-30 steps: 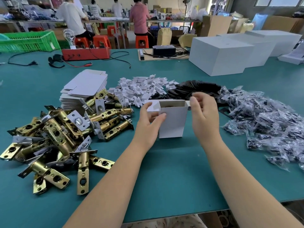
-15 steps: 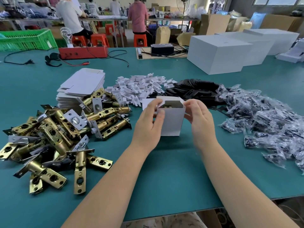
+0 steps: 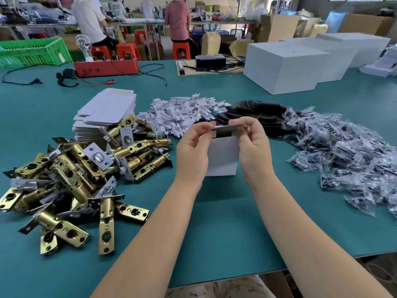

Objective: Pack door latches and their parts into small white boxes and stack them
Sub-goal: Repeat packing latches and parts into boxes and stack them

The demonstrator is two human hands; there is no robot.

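Note:
A small white box [image 3: 223, 157] stands upright on the green table [image 3: 214, 222] between my hands. My left hand [image 3: 193, 151] grips its left side, fingertips pinching the top flap. My right hand [image 3: 253, 147] grips the right side and pinches the same flap, which lies nearly flat over the opening. A pile of brass door latches [image 3: 73, 175] lies to the left. Flat white box blanks [image 3: 107, 112] are stacked behind the latches. White card inserts [image 3: 182, 112], black plates [image 3: 255, 112] and bagged screws [image 3: 348, 151] spread behind and to the right.
Big white cartons [image 3: 285, 67] stand at the back right. A red device [image 3: 107, 66] with cables and a green crate [image 3: 32, 52] sit at the back left. People work at far tables. The table's front edge runs just below my forearms.
The box's top flap has been folded down from upright to nearly flat over the opening. Both hands rose to the box's top edge.

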